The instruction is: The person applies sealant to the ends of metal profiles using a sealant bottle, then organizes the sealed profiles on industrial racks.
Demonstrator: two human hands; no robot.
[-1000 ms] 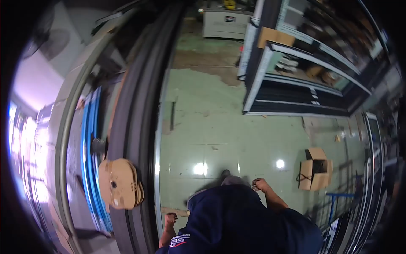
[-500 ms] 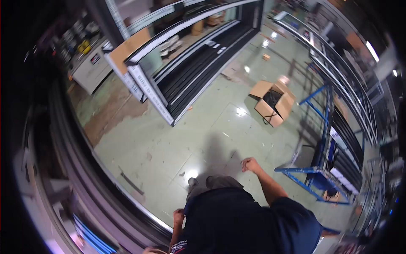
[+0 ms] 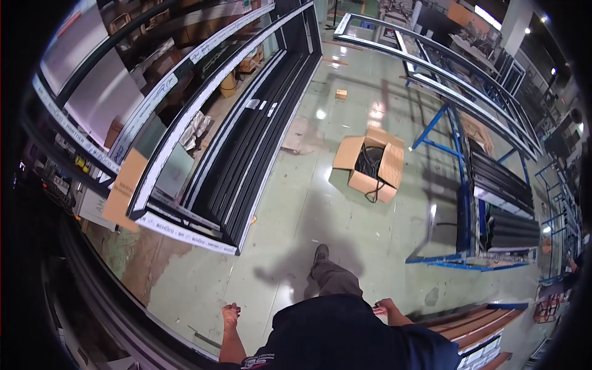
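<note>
My left hand (image 3: 230, 313) hangs low beside my body, over the pale green floor, its fingers loosely bent and apart with nothing in them. Close to my other side is my right hand (image 3: 383, 307), partly turned from view; its fingers look loosely curled and apart, and no object shows in it. Neither hand touches anything. Ahead on the floor stands an open cardboard box (image 3: 390, 163) with black cord-like coils (image 3: 369, 161) inside, one loop hanging over its front edge.
Large black frames with white printed tape (image 3: 185, 236) stand on the left. At right, a blue metal stand (image 3: 459, 259) carries dark profiles (image 3: 512, 228), with long frames (image 3: 431, 65) behind. A small carton (image 3: 341, 94) lies farther ahead. Brown boards (image 3: 481, 324) sit at lower right.
I have stepped forward, one foot now out in front. The box and frames look nearer and the view has turned. My left hand has swung forward; my right has swung back.
</note>
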